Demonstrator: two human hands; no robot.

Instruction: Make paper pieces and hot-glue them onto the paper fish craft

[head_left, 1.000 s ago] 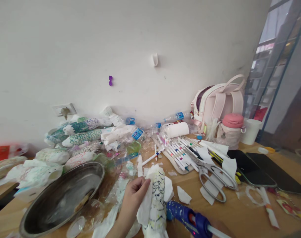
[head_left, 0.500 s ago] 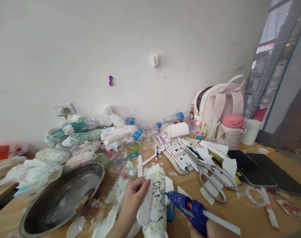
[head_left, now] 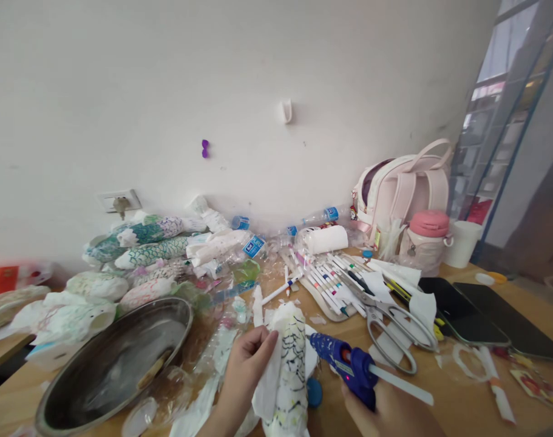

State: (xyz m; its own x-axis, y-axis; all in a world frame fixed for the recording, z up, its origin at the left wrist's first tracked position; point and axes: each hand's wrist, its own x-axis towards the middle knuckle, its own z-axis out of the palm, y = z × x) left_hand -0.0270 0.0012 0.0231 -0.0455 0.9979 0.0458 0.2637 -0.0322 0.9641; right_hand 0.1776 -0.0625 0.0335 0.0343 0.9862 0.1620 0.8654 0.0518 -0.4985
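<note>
A white paper-covered fish shape [head_left: 292, 370], drawn with black scale lines and touched with yellow, lies lengthwise in front of me. My left hand [head_left: 251, 358] is closed at its left edge, thumb and fingers pinching white paper there. A loose white paper flap [head_left: 266, 391] hangs along that side below the fingers. In my right hand [head_left: 371, 406] is a blue hot glue gun [head_left: 344, 364] with a white glue stick [head_left: 406, 385] out of its back and a small red light lit. Its nozzle points at the fish's right edge, near a white paper piece. Below lies a blue bottle cap [head_left: 314, 392].
A dark metal basin [head_left: 115, 364] stands at left, with several painted fish [head_left: 153, 252] behind it. Plastic bottles [head_left: 324, 215] lie along the wall. At right are marker pens [head_left: 328, 285], large scissors [head_left: 390, 328], a phone [head_left: 461, 312], a pink backpack [head_left: 403, 188] and a pink-lidded jar [head_left: 424, 243].
The glue gun has risen slightly, its nozzle shifting up and a little to the right along the fish's edge. More of the blue cap shows. My left hand has barely moved.
</note>
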